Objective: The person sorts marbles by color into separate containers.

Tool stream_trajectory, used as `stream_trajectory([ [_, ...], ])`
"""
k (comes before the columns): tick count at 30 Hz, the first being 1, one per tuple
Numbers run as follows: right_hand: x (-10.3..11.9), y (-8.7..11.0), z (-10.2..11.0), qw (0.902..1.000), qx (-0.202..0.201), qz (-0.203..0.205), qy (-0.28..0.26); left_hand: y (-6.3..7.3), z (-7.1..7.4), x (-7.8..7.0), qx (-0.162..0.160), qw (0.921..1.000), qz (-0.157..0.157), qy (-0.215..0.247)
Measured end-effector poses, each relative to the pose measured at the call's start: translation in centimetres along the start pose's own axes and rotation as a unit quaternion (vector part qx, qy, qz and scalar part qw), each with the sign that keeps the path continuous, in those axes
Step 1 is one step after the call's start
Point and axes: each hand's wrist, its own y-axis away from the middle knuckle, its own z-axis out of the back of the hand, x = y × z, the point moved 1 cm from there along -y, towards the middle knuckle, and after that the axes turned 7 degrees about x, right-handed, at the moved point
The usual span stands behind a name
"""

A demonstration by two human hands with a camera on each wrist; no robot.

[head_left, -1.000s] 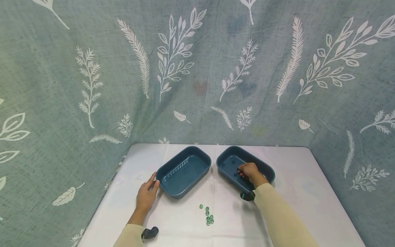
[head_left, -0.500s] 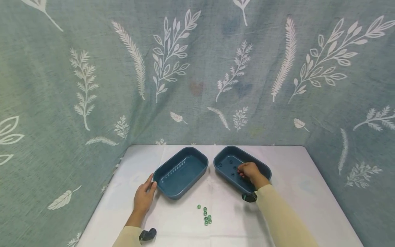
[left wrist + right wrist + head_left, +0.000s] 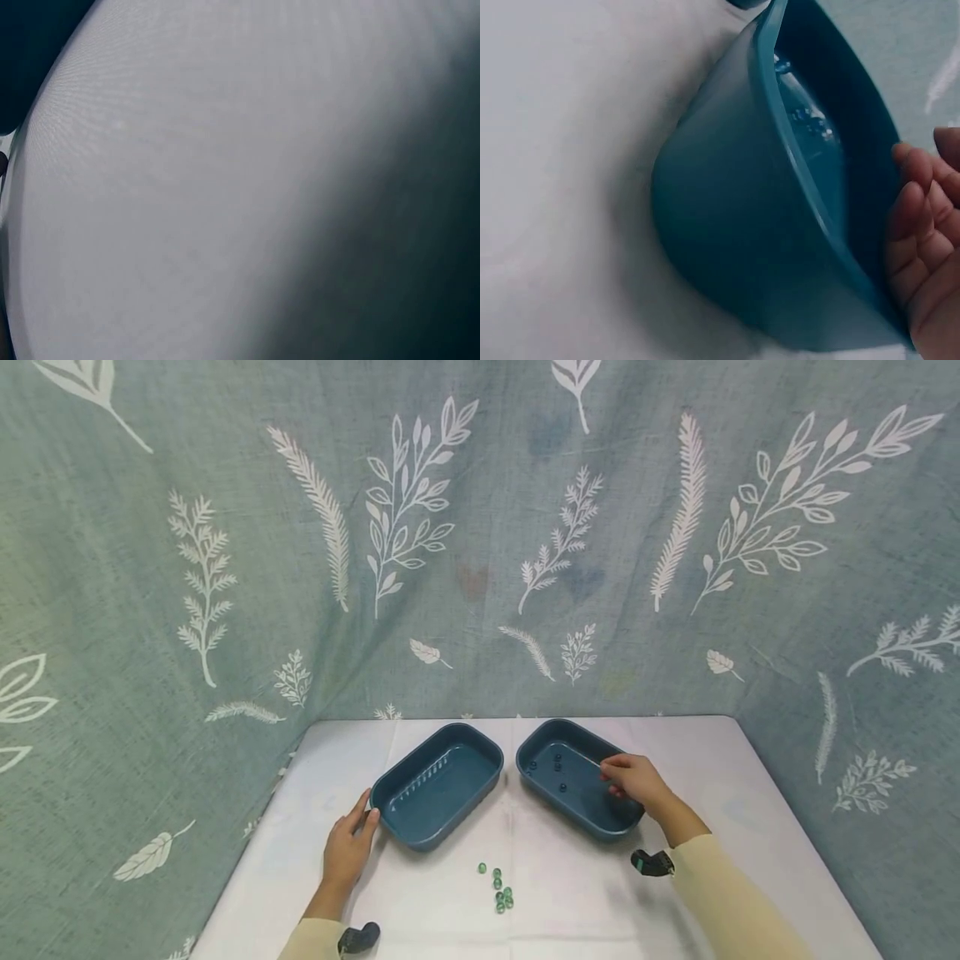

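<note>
Two dark blue plastic tubs stand on the white table in the head view. My left hand [image 3: 349,845] lies beside the left tub [image 3: 435,839], its fairly straight fingers and thumb touching the near left end. My right hand [image 3: 637,785] hovers over the right end of the right tub [image 3: 573,814], fingers loosely curled and nothing visible between them. Several small round marbles [image 3: 562,787] lie inside that tub, toward its left; the right wrist view shows them as shiny beads [image 3: 810,120]. On the table, in front between the tubs, lie several green glass marbles [image 3: 498,897].
A black wrist device [image 3: 360,938] sits at the left cuff and another black device [image 3: 652,863] at the right. Behind the white table [image 3: 570,918] hangs a green leaf-patterned cloth [image 3: 480,568]. The left wrist view mostly shows pale tabletop [image 3: 165,187].
My right hand has drawn back rightward from the middle of the right tub, and a marble near its fingers has rolled left. My left hand stays at its tub. The head view shifts slightly.
</note>
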Motion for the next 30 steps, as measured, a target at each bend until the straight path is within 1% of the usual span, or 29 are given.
stream_trajectory([
  [3,-0.3,1.4,0.7,0.9999,0.001,0.016,-0.001,0.0,0.1,0.0,0.003,1.0,0.001,0.003],
  [6,-0.5,2.8,1.3,0.9994,-0.008,0.032,-0.009,0.1,0.2,0.0,0.006,1.0,0.002,0.004],
  [9,-0.8,4.1,1.7,0.9985,-0.026,0.045,-0.016,0.2,0.3,-0.2,0.007,1.0,0.002,0.005],
  [13,-1.7,5.3,2.1,0.9959,-0.056,0.057,-0.042,0.2,0.4,-0.4,0.008,0.9999,0.001,0.007],
  [17,-3.1,5.8,2.3,0.991,-0.1,0.063,-0.064,0.2,0.3,-0.2,0.003,1.0,-0.001,0.009],
  [22,-4.6,6.0,2.3,0.9834,-0.155,0.057,-0.074,0.2,0.1,0.0,0.002,1.0,0.002,0.008],
  [24,-5.0,5.9,2.4,0.9807,-0.177,0.052,-0.064,0.2,0.1,0.0,0.003,1.0,0.004,0.004],
  [30,-6.4,5.4,2.5,0.9718,-0.23,0.04,-0.033,0.0,0.2,-0.2,-0.003,0.9999,-0.015,-0.007],
])
